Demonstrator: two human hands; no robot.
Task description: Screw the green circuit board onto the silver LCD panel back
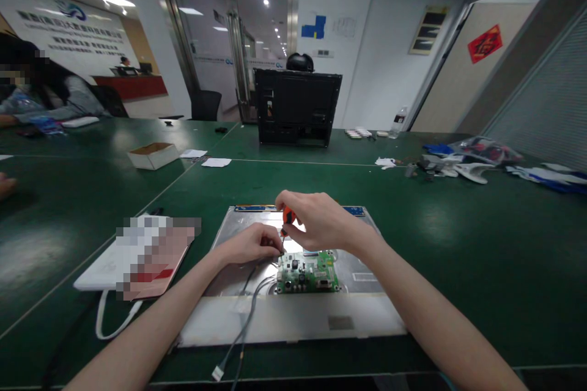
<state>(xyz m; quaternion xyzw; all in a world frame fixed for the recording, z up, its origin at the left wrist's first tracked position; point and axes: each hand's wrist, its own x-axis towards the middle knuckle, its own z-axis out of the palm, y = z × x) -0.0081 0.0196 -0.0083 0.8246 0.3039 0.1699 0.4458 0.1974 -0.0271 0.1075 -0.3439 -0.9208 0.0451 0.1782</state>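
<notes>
My right hand grips a screwdriver with an orange and black handle. Its shaft points down to the upper left corner of a green circuit board. At that same corner my left hand has its thumb and fingers pinched together; whatever they hold, if anything, is hidden. The board lies on the metal back of a flat display panel, with a pale strip along its near side. Grey cables run from the board's left side over the panel's near edge, ending in a white connector.
Left of the panel lie a white device and a pink phone-like object with a white cable. A black monitor housing stands behind. An open box sits at left, bags and gloves at right. Another person sits far left.
</notes>
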